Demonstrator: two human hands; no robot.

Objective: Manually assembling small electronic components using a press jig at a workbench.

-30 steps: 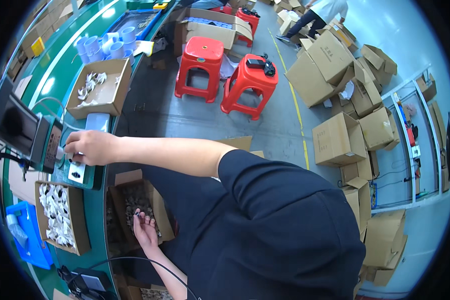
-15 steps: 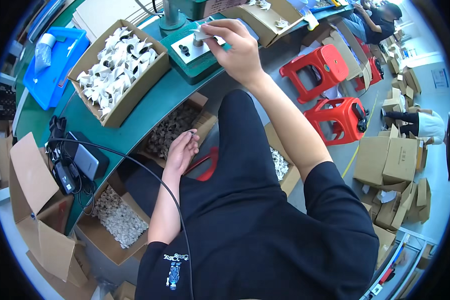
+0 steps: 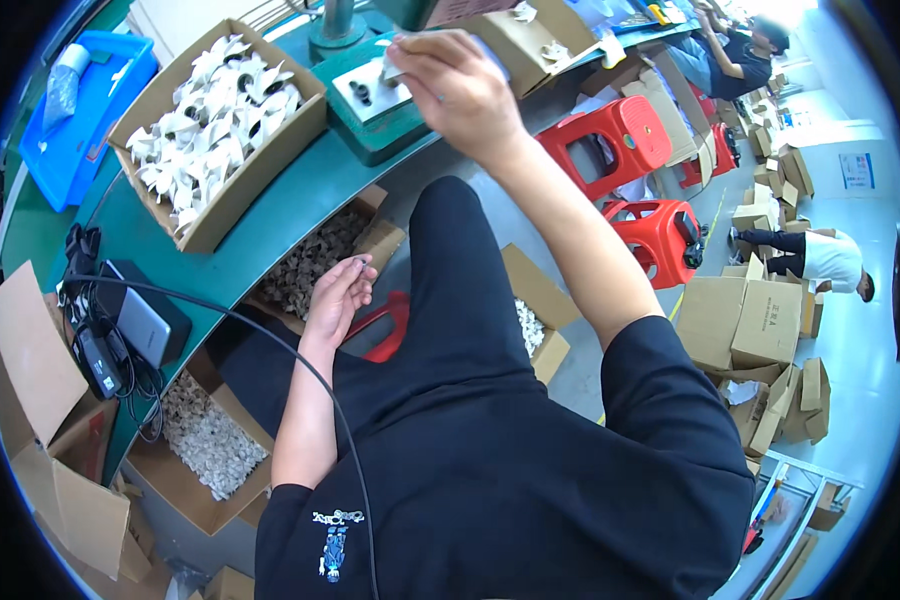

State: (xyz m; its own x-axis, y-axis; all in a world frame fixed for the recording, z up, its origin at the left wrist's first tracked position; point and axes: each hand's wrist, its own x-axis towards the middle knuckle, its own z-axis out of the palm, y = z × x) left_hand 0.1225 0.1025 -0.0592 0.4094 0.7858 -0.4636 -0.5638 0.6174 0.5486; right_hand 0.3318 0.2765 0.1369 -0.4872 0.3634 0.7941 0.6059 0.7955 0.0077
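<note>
My right hand (image 3: pixel 460 100) is raised over a green bench press (image 3: pixel 378 145), its fingers curled and pinching a small white bladed part (image 3: pixel 391 72). This part sits just above the light metal plate (image 3: pixel 382 103) on the press base; my fingers partly cover it, and whether it touches the fixture I cannot tell. Dark bolts (image 3: pixel 360 92) stand on the plate beside it. Lower down, near the bench edge, my left hand (image 3: pixel 336 302) is held palm up with fingers drawn together. Something tiny and dark shows at its fingertips, too small to name.
A cardboard box (image 3: pixel 260 172) of white bladed parts (image 3: pixel 205 130) stands on the green bench, beside a blue tray (image 3: pixel 80 165). A black cable (image 3: pixel 300 357) crosses by my left forearm. Boxes of small parts (image 3: pixel 210 450) sit below. Red stools (image 3: pixel 610 150) and two other people are to the right.
The whole view has shifted slightly, so the bench appears farther left and up. My right fingers have curled more closely around the white part at the press. My left hand keeps its pose.
</note>
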